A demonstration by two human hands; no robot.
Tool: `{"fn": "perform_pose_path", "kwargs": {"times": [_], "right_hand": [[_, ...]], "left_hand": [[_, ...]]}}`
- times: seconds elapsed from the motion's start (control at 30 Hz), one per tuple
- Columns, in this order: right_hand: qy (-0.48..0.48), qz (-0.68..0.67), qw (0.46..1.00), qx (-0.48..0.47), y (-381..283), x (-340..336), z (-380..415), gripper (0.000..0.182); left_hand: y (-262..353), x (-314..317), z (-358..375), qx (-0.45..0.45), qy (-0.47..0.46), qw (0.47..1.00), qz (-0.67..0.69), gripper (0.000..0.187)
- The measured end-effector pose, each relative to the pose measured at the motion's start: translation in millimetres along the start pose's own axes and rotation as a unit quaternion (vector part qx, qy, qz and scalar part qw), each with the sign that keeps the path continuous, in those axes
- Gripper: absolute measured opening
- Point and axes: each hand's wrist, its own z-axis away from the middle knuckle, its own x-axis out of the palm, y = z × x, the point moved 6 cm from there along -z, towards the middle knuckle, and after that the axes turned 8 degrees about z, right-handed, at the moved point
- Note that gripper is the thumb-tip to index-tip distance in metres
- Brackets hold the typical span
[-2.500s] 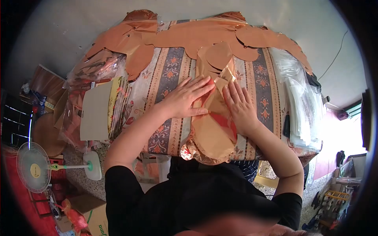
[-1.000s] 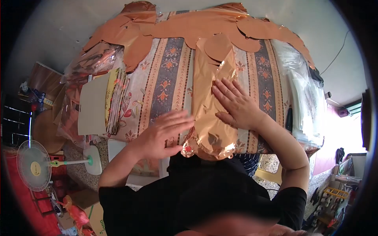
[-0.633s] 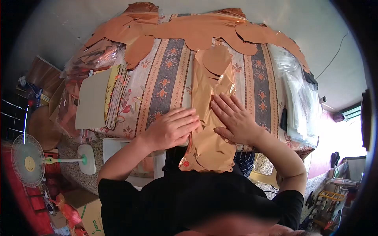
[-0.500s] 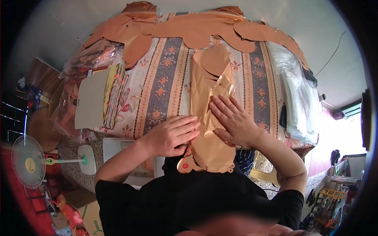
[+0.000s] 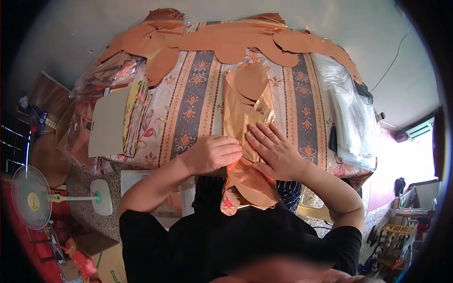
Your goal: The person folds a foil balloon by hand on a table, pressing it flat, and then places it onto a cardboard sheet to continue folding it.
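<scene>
A long, flat piece of shiny copper-gold foil (image 5: 249, 84), which looks like a deflated foil balloon, lies lengthwise before me. Its near end hangs over the table edge and curls, with a small red mark at its lower left corner. My left hand (image 5: 214, 153) is at the foil's left edge, fingers together and bent over that edge, the thumb mostly hidden. Flat on the foil's right half rests my right hand (image 5: 278, 153), its fingers stretched out and the thumb apart. The fingertips of both hands nearly meet near the middle.
More flat copper foil shapes (image 5: 212, 37) lie across the table's far side. A stack of cards (image 5: 111, 122) stands on the left, near clear plastic bags (image 5: 113, 68). Clear plastic sleeves (image 5: 351, 122) and a black object (image 5: 333, 138) lie right. A fan (image 5: 33, 198) stands at lower left.
The foil's near end has curled and wrinkled, its lower left corner shifting. My left hand has moved slightly right and up onto the edge; my right hand has slid slightly nearer me.
</scene>
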Motion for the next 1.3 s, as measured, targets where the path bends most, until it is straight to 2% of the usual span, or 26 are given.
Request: {"fn": "perform_pose_path", "kwargs": {"times": [0.07, 0.1, 0.13, 0.2, 0.23, 0.27, 0.33, 0.4, 0.47, 0.57, 0.6, 0.63, 0.77, 0.83, 0.87, 0.93, 0.97, 1.0, 1.07, 1.1, 1.13, 1.17, 1.2, 1.27, 1.3], "right_hand": [[-0.028, -0.088, 0.996, -0.007, 4, -1, 1, 0.071], [0.003, -0.185, 0.983, -0.006, 11, -8, 2, 0.061], [0.007, -0.183, 0.983, -0.003, 22, -9, 4, 0.061], [0.056, -0.304, 0.950, -0.044, 42, -18, 11, 0.055], [0.069, -0.325, 0.943, -0.016, 49, -20, 17, 0.051], [0.070, -0.324, 0.944, -0.016, 49, -21, 17, 0.051], [0.077, -0.232, 0.969, -0.022, 44, -27, 16, 0.054], [0.091, -0.225, 0.970, -0.001, 32, -38, 13, 0.059], [0.066, -0.106, 0.988, -0.088, 13, -44, 7, 0.066], [0.070, -0.116, 0.981, -0.141, 7, -24, 5, 0.062], [0.076, -0.117, 0.976, -0.169, 5, -19, 5, 0.060], [0.122, -0.076, 0.972, -0.185, 4, -22, 5, 0.049], [0.156, -0.122, 0.967, -0.164, 10, -18, 7, 0.040], [0.146, -0.265, 0.949, -0.092, 26, -15, 6, 0.028], [0.145, -0.263, 0.949, -0.091, 28, -16, 5, 0.028], [0.086, -0.408, 0.908, 0.050, 47, -6, 0, 0.022], [0.144, -0.462, 0.868, 0.112, 52, -5, -4, 0.018], [0.144, -0.460, 0.869, 0.110, 58, -1, -7, 0.018], [0.044, -0.541, 0.802, 0.248, 85, 23, -14, 0.015], [0.034, -0.605, 0.745, 0.281, 85, 16, -18, 0.016], [0.035, -0.603, 0.747, 0.279, 89, 14, -21, 0.016], [0.026, -0.562, 0.764, 0.315, 98, 17, -21, 0.018], [0.016, -0.516, 0.783, 0.348, 106, 18, -22, 0.020], [0.020, -0.490, 0.807, 0.330, 108, 19, -27, 0.023], [0.005, -0.509, 0.790, 0.342, 105, 16, -28, 0.024]], "left_hand": [[-1, -3, -1, -0.009, 0.001, 1.000, 0.010, 0.023], [-2, -4, -1, -0.023, 0.001, 0.999, 0.022, 0.023], [-2, -3, 0, -0.018, -0.001, 1.000, 0.020, 0.023], [-11, -7, 2, -0.070, 0.041, 0.994, 0.076, 0.022], [-11, -10, -1, -0.080, 0.072, 0.990, 0.090, 0.020], [-11, -11, -2, -0.078, 0.072, 0.990, 0.089, 0.020], [-17, -11, -1, -0.128, 0.084, 0.978, 0.139, 0.019], [-20, -12, -3, -0.135, 0.071, 0.977, 0.151, 0.018], [-22, -14, -5, -0.142, 0.058, 0.975, 0.161, 0.018], [-23, -13, -5, -0.143, 0.022, 0.976, 0.163, 0.017], [-20, -13, -6, -0.107, 0.039, 0.983, 0.140, 0.017], [-16, -14, -7, -0.072, 0.057, 0.989, 0.118, 0.016], [-15, -11, -4, -0.067, 0.053, 0.991, 0.098, 0.021], [-27, -10, 0, -0.136, 0.047, 0.980, 0.136, 0.024], [-28, -12, -2, -0.135, 0.048, 0.980, 0.137, 0.024], [-46, -12, -1, -0.330, 0.019, 0.901, 0.283, 0.015], [-51, -7, -4, -0.303, 0.050, 0.893, 0.328, 0.012], [-61, 3, -5, -0.302, 0.052, 0.894, 0.327, 0.012], [-92, 16, 2, -0.385, 0.195, 0.771, 0.468, 0.015], [-97, 8, -4, -0.384, 0.198, 0.772, 0.467, 0.015], [-99, 3, -13, -0.407, 0.127, 0.801, 0.420, 0.019], [-101, 0, -18, -0.428, 0.055, 0.823, 0.369, 0.024], [-103, -7, -22, -0.427, 0.063, 0.824, 0.367, 0.024], [-103, 14, -7, -0.598, -0.022, 0.602, 0.528, 0.024], [-109, 17, -4, -0.613, -0.026, 0.586, 0.530, 0.019]]}}
